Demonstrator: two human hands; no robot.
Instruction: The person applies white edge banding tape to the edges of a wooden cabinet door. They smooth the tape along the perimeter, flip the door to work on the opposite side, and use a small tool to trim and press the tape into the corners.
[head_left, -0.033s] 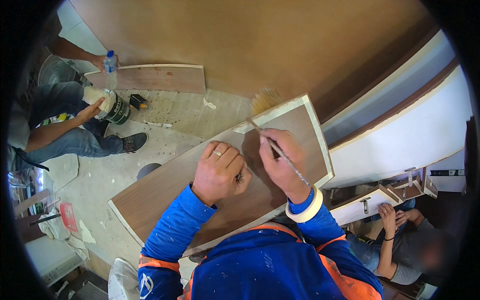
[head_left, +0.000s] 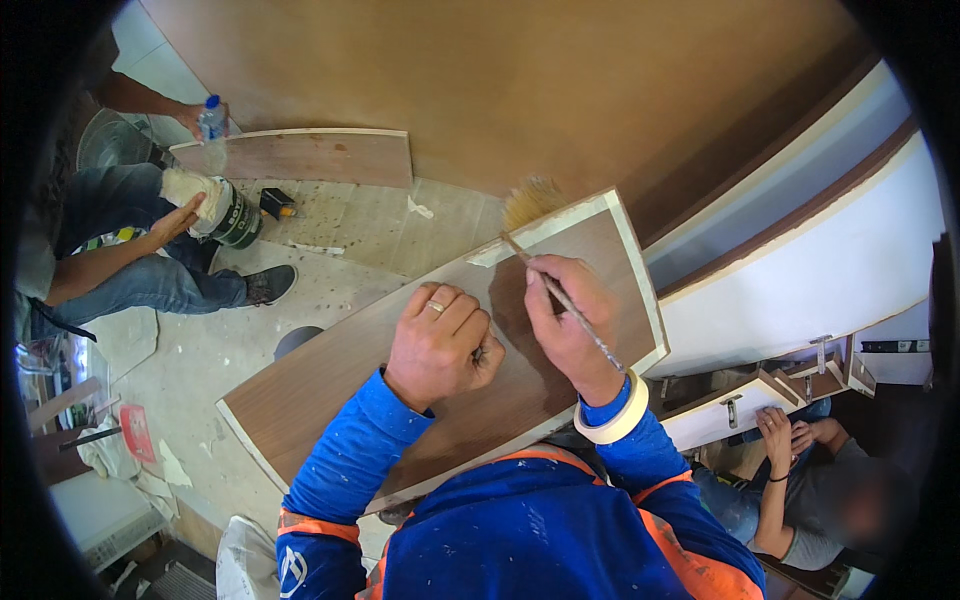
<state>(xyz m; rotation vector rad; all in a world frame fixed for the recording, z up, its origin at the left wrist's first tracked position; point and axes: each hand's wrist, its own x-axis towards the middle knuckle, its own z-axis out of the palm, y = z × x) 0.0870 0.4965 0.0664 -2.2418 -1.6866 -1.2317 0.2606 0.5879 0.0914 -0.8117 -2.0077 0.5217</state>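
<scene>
A thin paintbrush [head_left: 566, 303] is pinched in my right hand [head_left: 575, 322], its tip touching the pale edging strip along the far side of a brown wooden panel [head_left: 330, 412]. The panel lies slanted in front of me, with light strips along its edges. On its surface rests my left hand [head_left: 445, 338], curled into a fist with a ring on one finger; the inside of the fist is hidden. A roll of masking tape [head_left: 622, 412] sits around my right wrist like a bracelet.
At the left a person holds a water bottle [head_left: 214, 125] and a dark paint bucket [head_left: 238, 222]. Another person sits at the lower right beside white cabinet doors [head_left: 735, 408]. A curved board [head_left: 300, 158] leans against the large brown surface [head_left: 400, 80]. Bristles [head_left: 533, 203] show behind the panel.
My right hand and the paintbrush have shifted slightly to the right along the edging. The person at the left has moved the bottle a little left. My left hand stays put.
</scene>
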